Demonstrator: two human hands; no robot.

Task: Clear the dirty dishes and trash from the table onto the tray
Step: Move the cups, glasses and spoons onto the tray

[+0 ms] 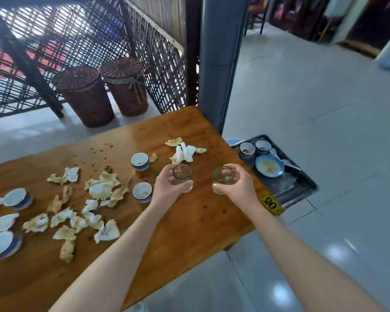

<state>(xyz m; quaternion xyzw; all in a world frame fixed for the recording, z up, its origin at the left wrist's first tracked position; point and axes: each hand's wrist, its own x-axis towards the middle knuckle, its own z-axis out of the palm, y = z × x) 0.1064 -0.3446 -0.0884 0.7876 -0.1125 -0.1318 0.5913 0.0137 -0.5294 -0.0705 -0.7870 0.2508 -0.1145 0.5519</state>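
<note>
Left hand (167, 185): fingers and thumb curled round a small clear glass (182, 176), held upright above the table (189, 230). Right hand (239, 188): gripped a second clear glass (223, 176) the same way, also upright. The two glasses were side by side, apart, over the table's right end.

Just left of the left hand stood two blue-and-white cups (142, 192), one nearer, one farther. Beyond the hands lay a crumpled white tissue (185, 152) with pale peel pieces beside it. Scattered peels and paper scraps (99, 188) covered the table's middle and left part. Two more cups (17, 198) sat at the far left edge, tilted.

A yellow tag (271, 203) marked "05" sat at the table's right corner. The dark tray (311, 183) was just off the table's right end, lower than the tabletop. It held two small cups (247, 149), a soiled blue dish (268, 168) and what appeared to be spoons; blurred, not certain.

Background: two wicker stools (86, 95), grey pillar (221, 64).
</note>
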